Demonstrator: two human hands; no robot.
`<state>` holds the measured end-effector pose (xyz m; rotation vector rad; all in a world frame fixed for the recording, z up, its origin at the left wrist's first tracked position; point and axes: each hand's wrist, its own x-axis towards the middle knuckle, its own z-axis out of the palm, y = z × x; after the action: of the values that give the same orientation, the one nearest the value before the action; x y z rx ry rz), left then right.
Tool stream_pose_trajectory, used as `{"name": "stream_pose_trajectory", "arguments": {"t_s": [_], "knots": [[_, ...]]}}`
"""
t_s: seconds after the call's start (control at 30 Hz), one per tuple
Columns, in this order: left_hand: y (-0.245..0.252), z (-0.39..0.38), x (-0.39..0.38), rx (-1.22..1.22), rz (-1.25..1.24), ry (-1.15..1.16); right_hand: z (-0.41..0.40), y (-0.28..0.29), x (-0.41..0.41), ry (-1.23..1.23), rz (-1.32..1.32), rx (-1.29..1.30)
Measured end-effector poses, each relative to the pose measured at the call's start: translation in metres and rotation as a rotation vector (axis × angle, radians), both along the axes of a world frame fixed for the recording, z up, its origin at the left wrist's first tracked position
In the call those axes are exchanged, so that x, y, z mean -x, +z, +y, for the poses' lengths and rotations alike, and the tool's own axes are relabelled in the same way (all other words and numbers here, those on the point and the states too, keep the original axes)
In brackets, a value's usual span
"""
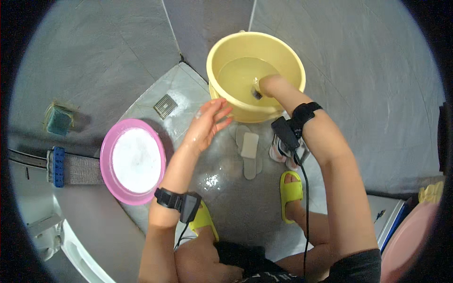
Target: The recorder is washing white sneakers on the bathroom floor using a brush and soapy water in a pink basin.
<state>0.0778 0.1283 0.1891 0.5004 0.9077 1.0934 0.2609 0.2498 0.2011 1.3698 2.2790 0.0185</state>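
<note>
A yellow plastic bucket (256, 44) partly filled with cloudy water stands on the tiled floor. My right hand (270, 85) reaches over its rim into the water; its fingers are under the surface and hard to make out. Beside them a small dark grey object (256, 94) shows in the water, too blurred to name, and I cannot tell whether the hand holds it. My left hand (210, 120) is wet and empty, fingers apart, at the bucket's near left side. Below the bucket lie grey insoles (250, 169), with a pale rectangular block (250, 145) on top.
A pink basin (106, 166) of white suds stands on the left, near a floor drain (165, 106). Wet sneakers (277, 150) sit beside the insoles, close to my yellow-green slipper (291, 196). A blue-edged brush-like item (59, 167) is farther left. Another pink basin (410, 240) is at right.
</note>
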Motion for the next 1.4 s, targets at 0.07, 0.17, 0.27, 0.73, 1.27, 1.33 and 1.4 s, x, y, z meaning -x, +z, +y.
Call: {"name": "stream_pose_trajectory", "arguments": {"t_s": [0.07, 0.17, 0.27, 0.73, 1.27, 1.33, 1.4], "knots": [[-0.018, -0.001, -0.002, -0.009, 0.012, 0.000, 0.023, -0.019, -0.001, -0.049, -0.047, 0.071], [-0.034, -0.006, 0.001, 0.025, -0.024, -0.081, 0.034, -0.034, -0.002, -0.093, -0.048, 0.041], [-0.036, -0.010, 0.007, 0.071, -0.030, -0.045, 0.027, -0.011, -0.010, -0.110, 0.040, -0.115], [0.029, -0.027, 0.024, 0.098, 0.195, -0.026, -0.070, 0.081, -0.066, -0.158, 0.119, -0.302], [0.121, -0.054, 0.003, -0.055, 0.281, -0.060, -0.195, 0.187, -0.247, -0.841, 1.395, -0.152], [0.124, -0.050, -0.010, -0.071, 0.280, -0.113, -0.258, 0.206, -0.292, -0.869, 1.279, -0.310], [0.140, -0.057, -0.036, -0.111, 0.263, -0.161, -0.330, 0.220, -0.340, -0.805, 0.961, -0.570]]}}
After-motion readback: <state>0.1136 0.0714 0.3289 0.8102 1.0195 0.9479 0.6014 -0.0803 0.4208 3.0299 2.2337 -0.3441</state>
